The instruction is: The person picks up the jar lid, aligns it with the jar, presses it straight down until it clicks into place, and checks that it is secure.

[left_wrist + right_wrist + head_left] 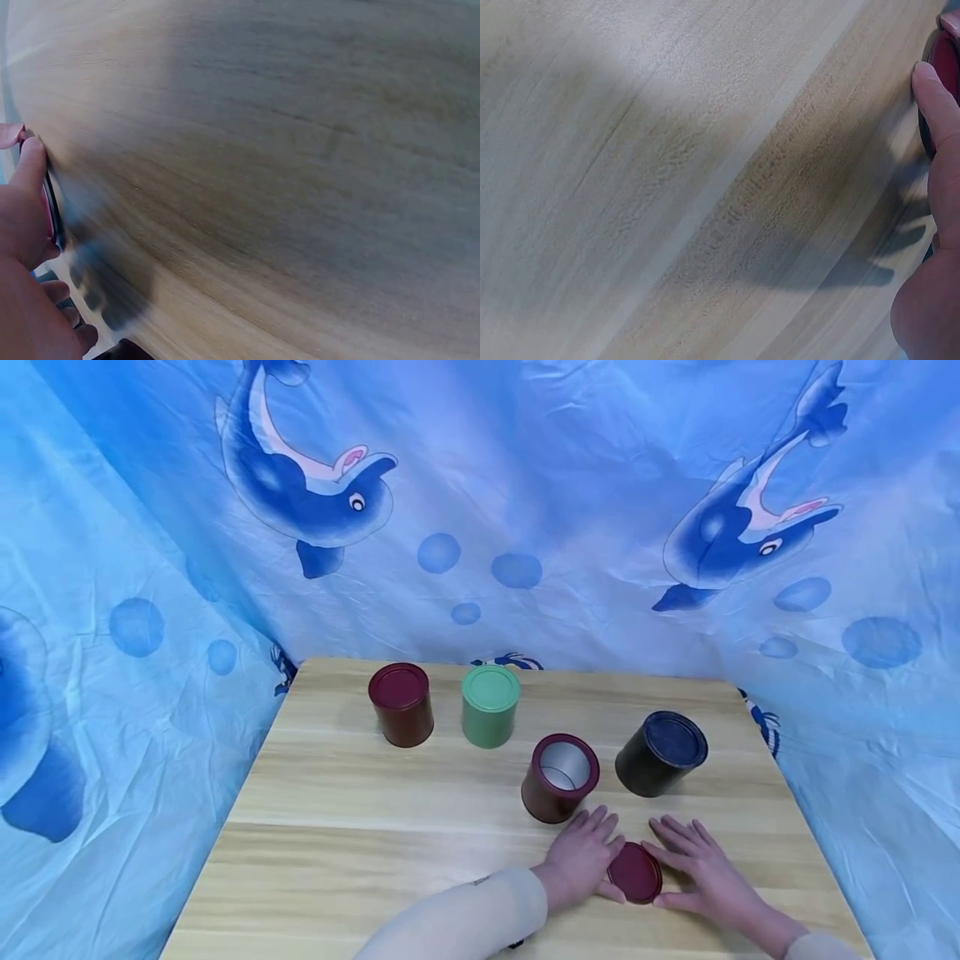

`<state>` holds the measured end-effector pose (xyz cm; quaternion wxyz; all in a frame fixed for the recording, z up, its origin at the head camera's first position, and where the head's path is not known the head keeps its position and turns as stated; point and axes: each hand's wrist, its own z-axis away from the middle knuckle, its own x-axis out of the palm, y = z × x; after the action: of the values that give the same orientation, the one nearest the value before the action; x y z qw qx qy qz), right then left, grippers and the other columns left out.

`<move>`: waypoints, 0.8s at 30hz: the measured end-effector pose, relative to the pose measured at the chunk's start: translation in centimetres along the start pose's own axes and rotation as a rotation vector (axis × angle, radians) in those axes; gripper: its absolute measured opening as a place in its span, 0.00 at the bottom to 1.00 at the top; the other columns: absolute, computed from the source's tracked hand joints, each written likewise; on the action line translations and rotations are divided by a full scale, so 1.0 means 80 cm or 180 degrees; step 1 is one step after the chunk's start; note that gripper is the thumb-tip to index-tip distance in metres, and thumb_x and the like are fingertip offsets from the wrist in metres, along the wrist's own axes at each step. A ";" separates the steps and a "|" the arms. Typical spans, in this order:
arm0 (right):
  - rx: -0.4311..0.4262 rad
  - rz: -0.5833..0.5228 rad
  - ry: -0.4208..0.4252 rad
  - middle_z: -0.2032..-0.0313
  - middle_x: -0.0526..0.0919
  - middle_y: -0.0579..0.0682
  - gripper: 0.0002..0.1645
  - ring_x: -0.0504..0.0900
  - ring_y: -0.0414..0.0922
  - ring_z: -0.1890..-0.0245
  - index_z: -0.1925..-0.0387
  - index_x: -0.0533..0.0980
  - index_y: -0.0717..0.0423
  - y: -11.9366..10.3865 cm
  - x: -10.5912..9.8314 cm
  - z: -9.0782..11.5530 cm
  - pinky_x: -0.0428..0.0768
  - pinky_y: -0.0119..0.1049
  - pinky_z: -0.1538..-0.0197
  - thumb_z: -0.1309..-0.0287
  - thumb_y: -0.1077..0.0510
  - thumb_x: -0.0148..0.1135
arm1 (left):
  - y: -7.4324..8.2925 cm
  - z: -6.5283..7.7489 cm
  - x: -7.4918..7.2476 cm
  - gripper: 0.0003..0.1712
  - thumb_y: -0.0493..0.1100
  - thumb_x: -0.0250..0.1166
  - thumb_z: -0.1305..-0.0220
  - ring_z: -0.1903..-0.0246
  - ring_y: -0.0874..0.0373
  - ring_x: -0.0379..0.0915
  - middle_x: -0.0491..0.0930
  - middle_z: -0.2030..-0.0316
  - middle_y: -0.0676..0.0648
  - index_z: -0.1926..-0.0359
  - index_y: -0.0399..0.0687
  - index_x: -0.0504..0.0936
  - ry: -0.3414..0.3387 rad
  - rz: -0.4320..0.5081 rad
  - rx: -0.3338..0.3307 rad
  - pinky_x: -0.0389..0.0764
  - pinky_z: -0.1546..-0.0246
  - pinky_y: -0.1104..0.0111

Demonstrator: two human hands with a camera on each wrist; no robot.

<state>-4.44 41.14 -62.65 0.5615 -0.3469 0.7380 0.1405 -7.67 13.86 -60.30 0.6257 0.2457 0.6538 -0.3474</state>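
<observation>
In the head view a round dark red lid [635,872] is at the table's front right, between both hands. My left hand [579,860] has its thumb and index finger spread along the lid's left edge. Its other fingertips come close to an open dark red can [559,777] with a silvery inside. My right hand [701,872] touches the lid's right side with thumb and index finger, its other fingers stretched out. In the left wrist view the lid [51,206] shows as a thin edge by the thumb; the right wrist view shows part of the lid [946,64].
A closed dark red can [402,710] and a closed green can [489,710] stand at the back. A closed black can [660,756] is right of the open one. The wooden table [360,843] has blue dolphin-print cloth [585,527] behind and beside it.
</observation>
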 end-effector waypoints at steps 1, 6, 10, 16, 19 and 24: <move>-0.0022 -0.0007 0.0008 0.33 0.81 0.63 0.48 0.65 0.47 0.22 0.38 0.86 0.51 0.000 0.001 0.001 0.31 0.31 0.19 0.54 0.27 0.78 | 0.001 0.001 0.000 0.51 0.87 0.57 0.42 0.21 0.54 0.59 0.67 0.22 0.53 0.26 0.68 0.77 0.0006 -0.0006 0.0012 0.66 0.23 0.63; -0.0046 -0.0066 0.0010 0.33 0.81 0.63 0.48 0.60 0.42 0.19 0.37 0.85 0.51 -0.001 0.003 0.003 0.31 0.30 0.19 0.54 0.28 0.80 | 0.003 0.004 0.003 0.51 0.87 0.56 0.42 0.22 0.55 0.61 0.69 0.24 0.54 0.27 0.67 0.78 0.0065 -0.0025 0.0024 0.67 0.24 0.63; 0.0016 -0.0141 -0.0031 0.33 0.80 0.62 0.50 0.54 0.37 0.18 0.33 0.83 0.51 -0.002 0.003 0.004 0.31 0.28 0.20 0.54 0.30 0.81 | 0.003 0.004 0.008 0.51 0.87 0.57 0.41 0.23 0.55 0.62 0.70 0.25 0.54 0.27 0.67 0.77 0.0108 -0.0009 0.0019 0.68 0.24 0.63; 0.0087 -0.0188 -0.0082 0.32 0.79 0.63 0.51 0.49 0.33 0.18 0.32 0.81 0.51 -0.007 -0.002 0.006 0.30 0.25 0.21 0.54 0.31 0.82 | 0.007 0.001 0.014 0.51 0.87 0.56 0.41 0.22 0.56 0.61 0.69 0.24 0.54 0.26 0.66 0.77 0.0126 -0.0069 0.0010 0.67 0.24 0.63; 0.0114 -0.0185 -0.0113 0.31 0.79 0.62 0.51 0.47 0.30 0.18 0.31 0.81 0.50 -0.007 -0.003 0.008 0.29 0.24 0.22 0.53 0.31 0.81 | 0.007 0.000 0.014 0.52 0.88 0.56 0.41 0.22 0.56 0.61 0.69 0.24 0.54 0.26 0.66 0.77 0.0131 -0.0084 0.0006 0.67 0.24 0.64; 0.0101 -0.0174 -0.0081 0.32 0.79 0.63 0.50 0.47 0.31 0.18 0.32 0.81 0.50 -0.009 -0.002 0.006 0.31 0.23 0.22 0.53 0.31 0.81 | 0.005 0.002 0.014 0.52 0.88 0.55 0.41 0.22 0.56 0.60 0.69 0.23 0.55 0.26 0.66 0.76 0.0116 -0.0107 -0.0002 0.67 0.24 0.64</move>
<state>-3.61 40.99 -62.54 0.5800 -0.3562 0.7231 0.1177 -7.35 13.84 -61.46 0.6079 0.2408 0.6692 -0.3532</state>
